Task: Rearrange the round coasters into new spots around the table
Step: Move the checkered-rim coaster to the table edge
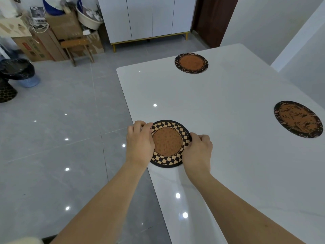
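A round coaster with a black and tan checkered rim (167,144) lies at the left edge of the white table (219,120), partly over the edge. My left hand (139,141) grips its left rim and my right hand (197,152) grips its right rim. A second round coaster with a dark leafy border (191,63) lies near the table's far end. A third coaster with a dark mottled pattern (298,119) lies at the right side of the table.
Grey tiled floor (61,129) lies left of the table. At the back left stand cardboard boxes (52,41), a wooden stool (77,48) and a bin with a black bag (19,71). A white cabinet (146,18) stands behind.
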